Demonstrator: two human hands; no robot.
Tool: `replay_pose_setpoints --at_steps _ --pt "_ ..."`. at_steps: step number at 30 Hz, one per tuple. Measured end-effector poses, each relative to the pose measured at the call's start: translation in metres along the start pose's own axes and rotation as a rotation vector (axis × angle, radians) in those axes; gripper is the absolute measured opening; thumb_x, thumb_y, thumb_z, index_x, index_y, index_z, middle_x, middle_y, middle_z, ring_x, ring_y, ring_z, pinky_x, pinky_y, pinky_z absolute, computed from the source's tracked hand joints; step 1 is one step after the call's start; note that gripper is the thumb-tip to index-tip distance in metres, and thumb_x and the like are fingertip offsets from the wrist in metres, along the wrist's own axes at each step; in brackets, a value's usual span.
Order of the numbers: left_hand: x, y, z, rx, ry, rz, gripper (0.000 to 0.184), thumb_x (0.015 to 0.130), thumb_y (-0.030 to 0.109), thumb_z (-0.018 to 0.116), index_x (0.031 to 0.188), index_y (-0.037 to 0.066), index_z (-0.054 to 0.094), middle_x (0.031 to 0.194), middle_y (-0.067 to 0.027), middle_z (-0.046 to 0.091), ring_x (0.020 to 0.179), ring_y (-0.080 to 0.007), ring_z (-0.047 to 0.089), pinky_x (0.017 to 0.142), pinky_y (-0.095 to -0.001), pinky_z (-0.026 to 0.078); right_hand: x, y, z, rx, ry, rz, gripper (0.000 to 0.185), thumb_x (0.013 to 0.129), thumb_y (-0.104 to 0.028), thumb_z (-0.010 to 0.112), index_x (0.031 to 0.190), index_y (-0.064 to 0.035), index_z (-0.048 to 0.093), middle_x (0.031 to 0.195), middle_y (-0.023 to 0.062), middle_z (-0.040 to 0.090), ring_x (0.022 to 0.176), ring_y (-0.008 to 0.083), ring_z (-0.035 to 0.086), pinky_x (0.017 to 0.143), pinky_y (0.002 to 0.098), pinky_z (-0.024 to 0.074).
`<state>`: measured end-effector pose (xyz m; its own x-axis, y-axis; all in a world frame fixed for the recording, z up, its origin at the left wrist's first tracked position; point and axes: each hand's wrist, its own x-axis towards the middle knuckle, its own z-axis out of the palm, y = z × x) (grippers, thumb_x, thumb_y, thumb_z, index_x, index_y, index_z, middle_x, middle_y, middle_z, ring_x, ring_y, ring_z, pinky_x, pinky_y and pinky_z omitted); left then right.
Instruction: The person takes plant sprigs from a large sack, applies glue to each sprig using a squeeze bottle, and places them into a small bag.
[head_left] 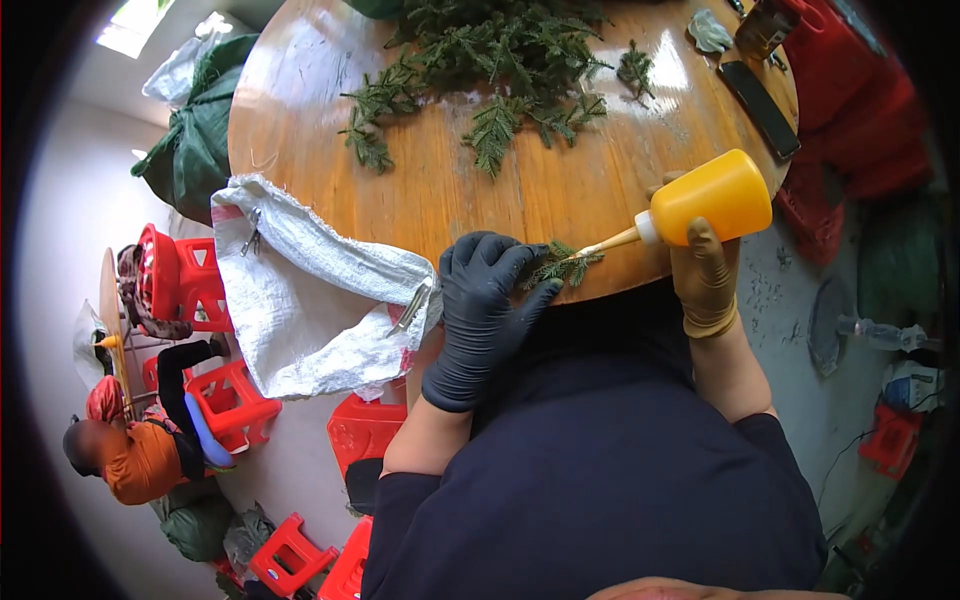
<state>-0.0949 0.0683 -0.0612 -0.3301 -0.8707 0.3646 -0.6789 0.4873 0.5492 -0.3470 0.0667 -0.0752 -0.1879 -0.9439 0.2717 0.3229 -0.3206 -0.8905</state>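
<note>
My left hand [485, 300], in a black glove, pinches a small green fir sprig [565, 268] at the near edge of the round wooden table [420, 205]. In my right hand [708, 285], gloved in tan, is a yellow squeeze bottle [715, 200] with a white collar, tilted so its long nozzle points left and down. The nozzle tip meets or nearly meets the sprig; contact is hard to make out. Beyond my hands lies a heap of green fir branches [500, 50]. A loose small sprig [635, 72] rests to the right of the heap.
A white woven sack [290, 300] with metal clips hangs at the table's left edge. A black phone [760, 108] and crumpled plastic [708, 32] lie at the right. Red stools [235, 405] stand on the floor at left, where another person [145, 460] sits.
</note>
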Motion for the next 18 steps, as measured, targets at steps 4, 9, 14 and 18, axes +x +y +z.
replay_pose_setpoints --at_steps 4,9,14,18 --pt "0.000 0.001 0.000 0.007 -0.009 -0.011 0.032 0.070 0.016 0.083 0.099 0.010 0.071 0.092 -0.0039 0.064 0.100 -0.0289 0.056 0.089 -0.0416 0.040 0.000 -0.003 -0.012 0.000 0.039 -0.004 0.055 0.090 -0.029 0.073 0.133 -0.0031 0.050 0.123 0.0149 0.060 0.111 0.0281 0.063 0.101 0.0441 0.0478" --pt "0.001 0.001 0.001 0.020 -0.014 -0.013 0.032 0.070 0.016 0.083 0.099 0.010 0.072 0.091 -0.0041 0.064 0.100 -0.0292 0.055 0.090 -0.0417 0.040 -0.001 -0.003 -0.025 0.022 0.066 -0.029 0.056 0.091 -0.028 0.072 0.134 -0.0030 0.048 0.122 0.0151 0.061 0.111 0.0294 0.064 0.102 0.0447 0.0482" --pt "0.001 0.003 0.000 0.023 -0.023 -0.031 0.032 0.070 0.017 0.083 0.099 0.010 0.072 0.093 -0.0045 0.063 0.101 -0.0300 0.055 0.091 -0.0424 0.040 -0.002 -0.006 -0.035 0.018 0.075 -0.048 0.054 0.092 -0.026 0.070 0.136 -0.0035 0.047 0.124 0.0158 0.060 0.111 0.0302 0.064 0.102 0.0449 0.0488" --pt "0.003 0.004 -0.003 0.030 -0.040 -0.021 0.033 0.071 0.017 0.083 0.100 0.010 0.071 0.094 -0.0050 0.063 0.101 -0.0302 0.055 0.092 -0.0431 0.039 -0.004 -0.007 -0.043 0.024 0.102 -0.056 0.053 0.094 -0.026 0.069 0.137 -0.0040 0.047 0.125 0.0164 0.061 0.113 0.0310 0.064 0.099 0.0439 0.0517"
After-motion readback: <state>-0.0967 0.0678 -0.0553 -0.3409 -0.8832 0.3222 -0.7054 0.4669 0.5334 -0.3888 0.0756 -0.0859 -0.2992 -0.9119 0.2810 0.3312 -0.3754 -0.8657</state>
